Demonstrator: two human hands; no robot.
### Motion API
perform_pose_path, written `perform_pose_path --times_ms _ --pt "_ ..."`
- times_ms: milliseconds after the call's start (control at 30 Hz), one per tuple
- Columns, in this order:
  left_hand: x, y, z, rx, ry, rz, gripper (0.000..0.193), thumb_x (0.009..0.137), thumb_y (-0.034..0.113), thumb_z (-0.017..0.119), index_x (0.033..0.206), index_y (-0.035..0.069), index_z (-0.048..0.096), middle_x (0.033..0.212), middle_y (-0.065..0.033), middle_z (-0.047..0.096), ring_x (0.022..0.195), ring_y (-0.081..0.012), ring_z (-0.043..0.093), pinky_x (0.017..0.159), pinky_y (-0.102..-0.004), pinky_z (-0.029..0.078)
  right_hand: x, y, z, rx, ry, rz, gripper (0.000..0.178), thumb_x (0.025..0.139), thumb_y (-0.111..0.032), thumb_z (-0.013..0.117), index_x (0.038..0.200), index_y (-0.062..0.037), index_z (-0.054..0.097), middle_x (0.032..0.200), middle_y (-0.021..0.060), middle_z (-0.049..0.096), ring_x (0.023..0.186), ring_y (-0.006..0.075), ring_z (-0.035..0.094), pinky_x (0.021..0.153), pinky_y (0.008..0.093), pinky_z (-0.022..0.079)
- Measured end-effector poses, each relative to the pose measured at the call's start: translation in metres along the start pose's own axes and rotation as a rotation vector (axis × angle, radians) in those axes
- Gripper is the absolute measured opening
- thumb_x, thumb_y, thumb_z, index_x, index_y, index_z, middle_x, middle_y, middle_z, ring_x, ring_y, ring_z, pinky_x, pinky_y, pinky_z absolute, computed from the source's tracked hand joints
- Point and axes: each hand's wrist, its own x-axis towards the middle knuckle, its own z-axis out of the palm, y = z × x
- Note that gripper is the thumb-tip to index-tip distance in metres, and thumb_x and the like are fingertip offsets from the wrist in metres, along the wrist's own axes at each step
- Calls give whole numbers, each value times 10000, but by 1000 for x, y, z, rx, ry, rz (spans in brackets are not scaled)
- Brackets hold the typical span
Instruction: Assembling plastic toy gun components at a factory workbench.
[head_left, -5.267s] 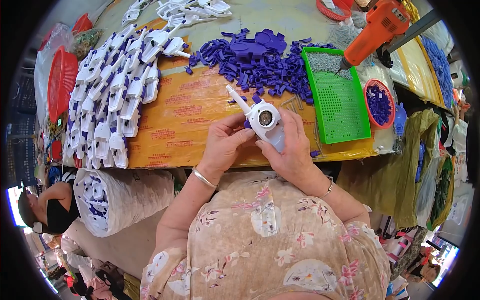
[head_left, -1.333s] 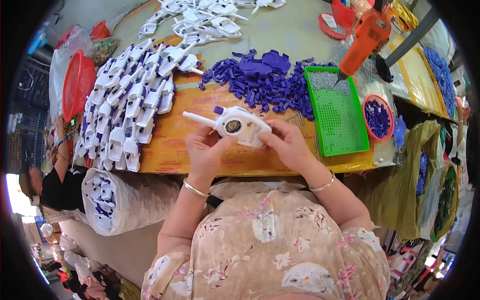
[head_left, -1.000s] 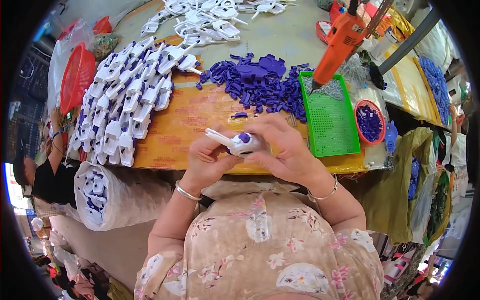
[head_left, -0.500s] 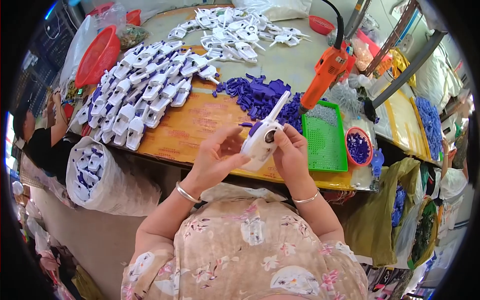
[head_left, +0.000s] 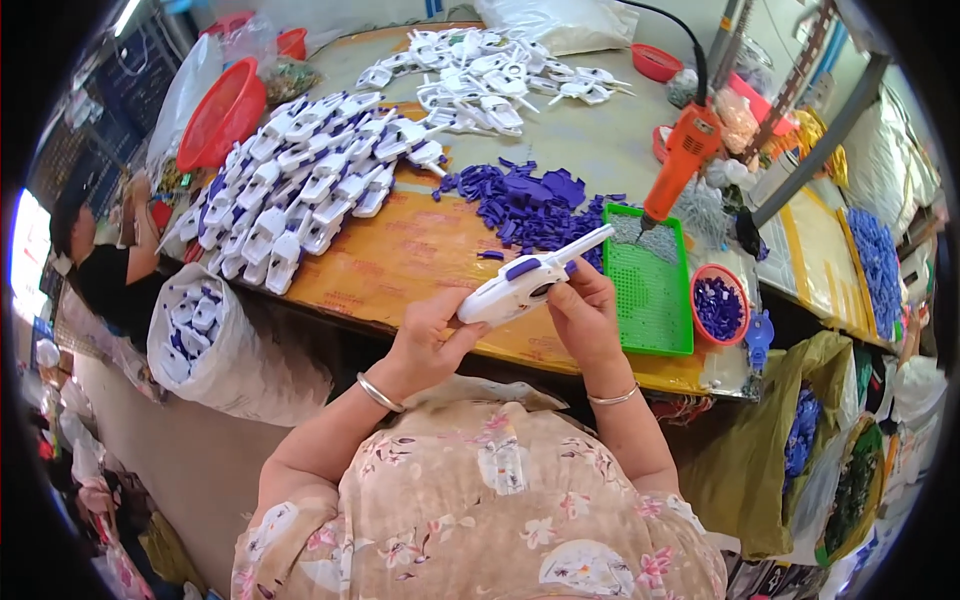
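Device (head_left: 500, 298), white with a purple side piece (head_left: 521, 268), shows in my feed over the near edge of the table (head_left: 375, 265). I see the left hand (head_left: 428, 337) gripping its broad lower-left end, and the right hand (head_left: 586, 312) pinching it beside the round opening (head_left: 540, 292). Beyond it I make out loose purple parts (head_left: 545, 192); to its right sits a green tray (head_left: 650, 305) under an orange power screwdriver (head_left: 686, 155).

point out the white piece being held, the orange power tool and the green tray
white piece (head_left: 500, 300): head view, on its wide white body
orange power tool (head_left: 682, 160): head view, mid-body
green tray (head_left: 648, 298): head view, on its bare perforated floor
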Motion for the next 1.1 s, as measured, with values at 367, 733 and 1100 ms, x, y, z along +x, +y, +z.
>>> perform_pose_path --times_ms 367,733,1100 --pt "22 3 16 131 97 14 313 780 63 651 1067 -41 583 974 -120 629 914 -186 604 791 -297 472 -13 -7 -5 -541 136 -194 175 813 -59 670 962 -2 596 781 9 574 661 43 508 581 200 416" --pt "52 45 26 338 -52 173 168 781 -21 616 949 -13 623 798 -85 611 734 -175 566 680 -269 452 -23 -6 7 -806 39 -410 248 743 -104 695 925 -22 549 799 123 476 730 283 477 622 363 385" --pt "46 42 27 38 35 59 55 829 11 608 834 -39 631 699 -1 572 639 -61 509 541 -185 377 -32 -13 10 -831 -164 -265 408 774 -66 683 1148 -47 522 869 104 490 764 228 498 667 330 407"
